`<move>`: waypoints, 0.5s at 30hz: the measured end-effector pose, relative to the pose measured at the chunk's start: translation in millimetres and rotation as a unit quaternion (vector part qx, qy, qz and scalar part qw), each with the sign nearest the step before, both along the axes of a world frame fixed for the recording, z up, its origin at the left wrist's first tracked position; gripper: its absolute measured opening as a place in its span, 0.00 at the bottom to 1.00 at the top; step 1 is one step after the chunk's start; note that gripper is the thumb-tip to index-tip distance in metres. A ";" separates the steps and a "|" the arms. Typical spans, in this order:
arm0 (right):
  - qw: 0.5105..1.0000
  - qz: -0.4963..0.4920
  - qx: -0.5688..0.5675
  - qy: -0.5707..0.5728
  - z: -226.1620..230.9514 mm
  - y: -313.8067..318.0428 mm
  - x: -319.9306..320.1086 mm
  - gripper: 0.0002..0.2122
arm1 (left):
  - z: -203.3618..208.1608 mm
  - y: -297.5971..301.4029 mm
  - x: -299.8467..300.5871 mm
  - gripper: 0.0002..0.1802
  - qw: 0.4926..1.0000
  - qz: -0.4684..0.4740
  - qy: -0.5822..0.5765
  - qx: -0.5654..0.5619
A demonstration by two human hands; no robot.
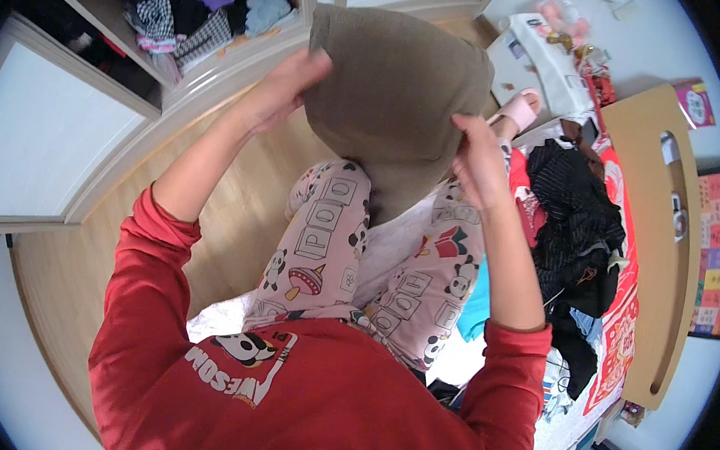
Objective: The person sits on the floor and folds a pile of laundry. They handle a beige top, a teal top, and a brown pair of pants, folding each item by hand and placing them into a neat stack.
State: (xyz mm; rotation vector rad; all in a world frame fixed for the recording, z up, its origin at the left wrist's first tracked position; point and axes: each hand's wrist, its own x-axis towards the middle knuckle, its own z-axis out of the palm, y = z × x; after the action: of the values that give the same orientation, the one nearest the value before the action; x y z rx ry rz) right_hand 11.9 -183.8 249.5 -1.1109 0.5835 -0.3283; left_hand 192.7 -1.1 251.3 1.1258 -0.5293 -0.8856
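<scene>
An olive-brown garment [396, 92] hangs spread out in front of me, above my knees; its exact kind does not show. My left hand [290, 88] is closed at its left edge, the fingers slightly blurred and partly behind the cloth. With thumb and fingers, my right hand [481, 167] pinches the right edge, lower down. The lower end of the cloth droops between my legs, which wear pink panda-print trousers [326, 222].
Right of me, dark clothes [576, 217] lie piled on a bed with a red patterned cloth [617, 347] and a wooden headboard [650, 248]. At the upper left, an open wardrobe [221, 62] holds heaped clothes. A white cabinet [516, 68] stands beyond my pink slipper [519, 111].
</scene>
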 end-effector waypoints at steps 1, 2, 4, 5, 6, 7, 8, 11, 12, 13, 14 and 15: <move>0.999 -0.007 0.034 -0.040 26.5 0.8 -1.8 0.11 | 14.4 -2.6 -1.9 0.20 0.997 -0.008 -0.081 0.016; 0.999 0.021 0.008 -0.039 47.7 1.3 -6.3 0.12 | 28.0 -5.7 -2.6 0.20 0.986 -0.013 -0.161 0.032; 0.996 0.072 -0.049 -0.032 82.2 -0.3 -21.5 0.14 | 62.1 -9.8 -1.3 0.19 0.978 -0.074 -0.195 0.015; 0.985 0.103 -0.135 -0.008 90.4 -11.1 -32.0 0.16 | 84.3 -7.4 3.8 0.19 0.980 -0.132 -0.150 -0.014; 0.988 0.094 -0.116 -0.040 111.4 -1.4 -39.2 0.16 | 102.3 -1.1 8.5 0.19 0.976 -0.186 -0.105 -0.036; 0.985 0.115 -0.099 -0.086 127.8 -1.0 -46.4 0.16 | 113.3 3.0 11.6 0.18 0.965 -0.232 -0.077 -0.096; 0.978 0.137 -0.083 -0.131 142.1 -0.8 -53.0 0.15 | 120.9 7.3 7.6 0.19 0.964 -0.231 -0.055 -0.120; 0.978 0.082 -0.103 -0.159 164.3 23.8 -75.4 0.14 | 146.1 14.5 -31.3 0.25 0.979 -0.140 -0.002 -0.151; 0.979 0.061 -0.109 -0.163 169.5 32.5 -84.4 0.14 | 156.5 17.5 -50.0 0.25 0.984 -0.105 -0.041 -0.138; 0.978 0.072 -0.109 -0.164 172.7 38.0 -89.8 0.15 | 166.3 23.7 -63.5 0.25 0.987 -0.065 -0.080 -0.123; 0.976 0.054 -0.130 -0.166 176.7 45.5 -94.2 0.15 | 175.9 30.3 -75.6 0.25 0.987 -0.024 -0.118 -0.109; 0.975 0.036 -0.148 -0.162 177.3 52.7 -98.5 0.16 | 179.9 37.4 -86.5 0.24 0.980 0.032 -0.178 -0.079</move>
State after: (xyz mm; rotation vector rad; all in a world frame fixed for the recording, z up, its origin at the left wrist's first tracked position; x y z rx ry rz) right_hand -86.5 -131.2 426.7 -1.3269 0.2059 -0.5342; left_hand 106.1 36.2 431.2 1.1541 -0.8378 -0.5762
